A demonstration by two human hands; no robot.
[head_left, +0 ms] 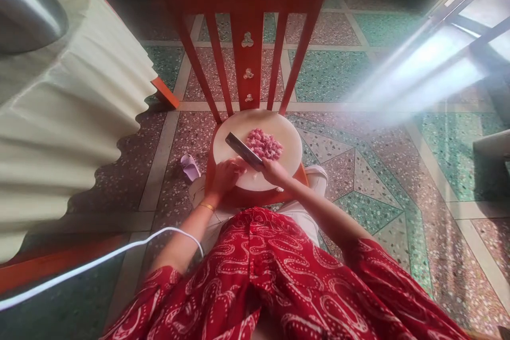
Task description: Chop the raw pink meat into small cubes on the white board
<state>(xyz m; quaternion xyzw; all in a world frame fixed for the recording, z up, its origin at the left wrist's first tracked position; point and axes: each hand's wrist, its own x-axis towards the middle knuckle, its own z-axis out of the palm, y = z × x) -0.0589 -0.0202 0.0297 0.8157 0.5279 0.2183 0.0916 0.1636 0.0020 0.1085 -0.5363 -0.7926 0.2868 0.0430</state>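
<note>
Meat (264, 144) lies on board (279, 127) on chair (247, 37), knife (244, 150) left.

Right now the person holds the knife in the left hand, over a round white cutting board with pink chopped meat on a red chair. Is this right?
Not quite. In the head view the knife is held by the right hand, not the left hand, which rests on the near edge of the cutting board. The rest is right: pink chopped meat, red chair.

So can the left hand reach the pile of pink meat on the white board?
Probably yes. The left hand rests on the near edge of the board, and the meat lies just beyond it. Only the knife, held by the right hand, slants across between them.
</note>
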